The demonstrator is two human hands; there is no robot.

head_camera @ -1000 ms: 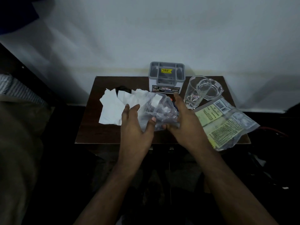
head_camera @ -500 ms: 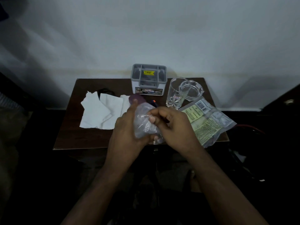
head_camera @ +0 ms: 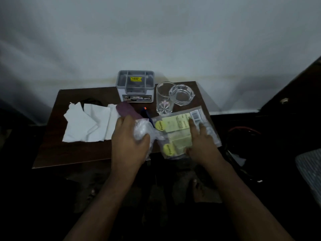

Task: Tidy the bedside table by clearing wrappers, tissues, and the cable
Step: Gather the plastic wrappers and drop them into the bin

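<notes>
My left hand (head_camera: 129, 145) is closed around a crumpled clear plastic wrapper (head_camera: 143, 130) over the table's front edge. My right hand (head_camera: 201, 143) lies on a flat clear packet with yellow labels (head_camera: 177, 131), fingers spread on top and thumb under its near edge. White tissues (head_camera: 88, 125) lie spread on the left half of the dark wooden bedside table (head_camera: 57, 150). A dark cable (head_camera: 91, 101) peeks out behind the tissues, mostly hidden.
A grey compartment box (head_camera: 136, 86) stands at the back, with a drinking glass (head_camera: 164, 98) and a glass ashtray (head_camera: 182, 94) to its right. A maroon object (head_camera: 127, 110) and a dark blue pen with an orange tip (head_camera: 145, 113) lie mid-table. A white wall rises behind.
My right hand let go of the crumpled wrapper and moved right onto the yellow-labelled packet. My left hand now holds the balled-up wrapper alone.
</notes>
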